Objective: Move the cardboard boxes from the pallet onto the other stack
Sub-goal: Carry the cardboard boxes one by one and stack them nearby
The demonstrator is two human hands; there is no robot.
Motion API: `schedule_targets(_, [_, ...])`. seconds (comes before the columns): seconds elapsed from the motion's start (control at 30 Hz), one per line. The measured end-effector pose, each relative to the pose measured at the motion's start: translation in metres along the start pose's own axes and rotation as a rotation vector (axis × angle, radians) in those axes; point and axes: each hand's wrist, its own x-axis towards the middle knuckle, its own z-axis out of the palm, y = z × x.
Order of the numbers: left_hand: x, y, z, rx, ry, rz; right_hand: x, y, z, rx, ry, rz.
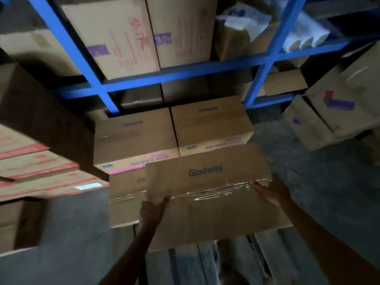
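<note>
The box [216,212] I carried read "Glodway" in dark blue letters on its top face, just beyond the tape seam. The same word showed, fainter and blurred, on top of the stacked box [211,122] directly behind it. High above and behind it, a purple label [162,39] on a shelf box [183,21] bore letters too smeared to read. The red print on the flat cartons [41,164] to its left was also illegible.

I'm working in dim light. Glare is glinting off the tape [216,192] on my box [205,219]; cartons [30,161] at left are smearing with blur, and the blue racking [174,76] is splaying toward the edges.
</note>
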Motion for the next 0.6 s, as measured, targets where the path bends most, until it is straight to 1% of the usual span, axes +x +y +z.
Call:
schedule_targets(0.13, [0.04, 0.036, 0.081, 0.034, -0.004, -0.019, 0.121, 0.051, 0.006, -0.041, -0.018, 0.033])
schedule_targets(0.23, [0.084, 0.051, 0.131, 0.052, 0.027, -0.008, 0.185, 0.062, 0.016, -0.051, -0.038, 0.034])
schedule_targets(0.43, [0.139, 0.083, 0.194, 0.037, 0.094, -0.009, 0.275, 0.063, 0.05, -0.124, -0.061, -0.014])
schedule_targets(0.53, [0.153, 0.089, 0.213, 0.047, 0.108, -0.024, 0.307, 0.073, 0.059, -0.118, -0.072, 0.001])
schedule_targets(0.6, [0.163, 0.087, 0.224, 0.084, 0.089, -0.032, 0.321, 0.083, 0.063, -0.107, -0.082, 0.023])
